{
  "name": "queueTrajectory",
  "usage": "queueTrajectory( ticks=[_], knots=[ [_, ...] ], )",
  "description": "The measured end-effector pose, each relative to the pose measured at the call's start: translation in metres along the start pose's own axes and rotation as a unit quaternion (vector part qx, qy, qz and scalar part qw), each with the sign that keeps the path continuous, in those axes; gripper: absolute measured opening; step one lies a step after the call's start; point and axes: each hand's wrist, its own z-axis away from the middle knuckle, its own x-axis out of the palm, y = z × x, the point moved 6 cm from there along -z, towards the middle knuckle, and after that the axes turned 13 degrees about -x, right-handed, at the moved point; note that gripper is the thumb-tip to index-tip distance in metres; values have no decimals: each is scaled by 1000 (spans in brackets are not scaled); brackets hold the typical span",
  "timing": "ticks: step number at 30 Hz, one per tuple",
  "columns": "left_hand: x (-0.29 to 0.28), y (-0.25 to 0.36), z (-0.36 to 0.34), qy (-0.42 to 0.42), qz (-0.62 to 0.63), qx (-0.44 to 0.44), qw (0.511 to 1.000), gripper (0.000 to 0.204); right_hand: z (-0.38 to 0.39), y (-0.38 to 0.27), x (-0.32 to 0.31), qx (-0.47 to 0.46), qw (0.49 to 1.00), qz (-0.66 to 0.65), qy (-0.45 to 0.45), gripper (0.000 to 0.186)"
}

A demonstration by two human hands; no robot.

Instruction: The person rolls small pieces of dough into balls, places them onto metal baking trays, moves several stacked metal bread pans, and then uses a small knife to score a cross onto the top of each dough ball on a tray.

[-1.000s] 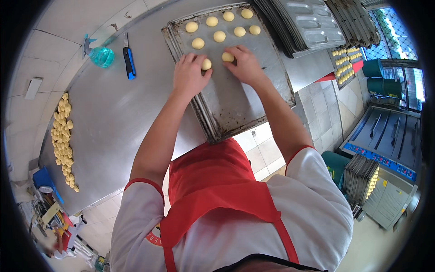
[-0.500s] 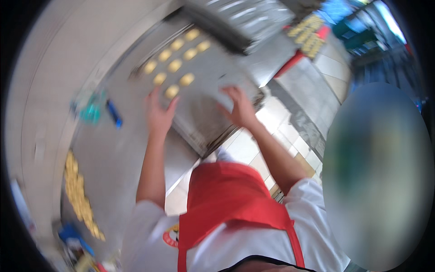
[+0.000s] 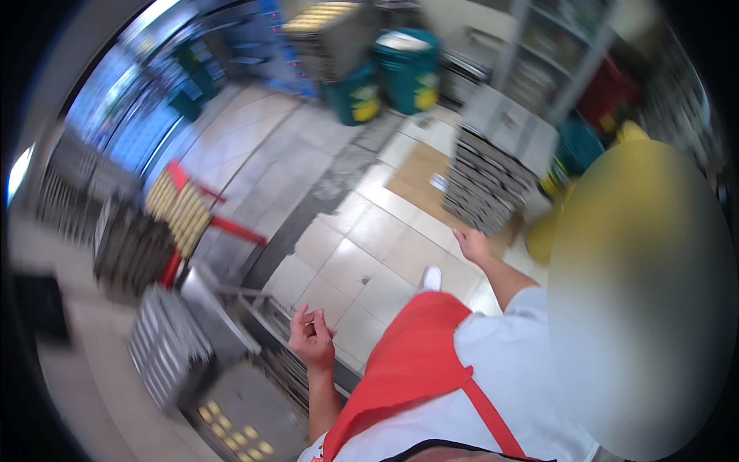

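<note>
My left hand [image 3: 312, 339] is raised in front of me, palm turned inward, its fingers loosely bent and apart with nothing between them. Below and left of it, a metal baking tray [image 3: 265, 396] carries several small round pale-yellow dough pieces [image 3: 235, 435]. My right hand [image 3: 473, 245] reaches out over the floor. From this view it overlaps the lower edge of a stack of dark trays [image 3: 490, 173]; whether it touches them I cannot tell. Blur and the hand's angle hide how its fingers are set, and no object shows in it.
Left, upturned metal trays [image 3: 165, 346] lie by the worktable. Beyond, a red stand [image 3: 240, 229] holds a tray of yellow pieces [image 3: 178, 209]. Green bins [image 3: 406, 73] stand at the back, near cardboard [image 3: 422, 185] on the tiled floor [image 3: 339, 258]. A blurred oval covers the right side.
My view has swung right, away from the worktable to the floor and tray stack. Both hands have left the tray of dough pieces, which now sits at lower left.
</note>
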Motion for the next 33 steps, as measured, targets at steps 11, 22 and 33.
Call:
queueTrajectory(
  ticks=[11,22,33],
  knots=[
    [409,171,-117,-378,-181,366,831,33,83,195,-46,278,929,-206,133,34],
    [846,309,-170,-514,-126,555,642,53,-181,201,-37,181,679,-610,366,34],
    [1130,248,-200,-549,-433,574,427,91,-289,164,-72,410,446,-517,605,33]
  ],
)
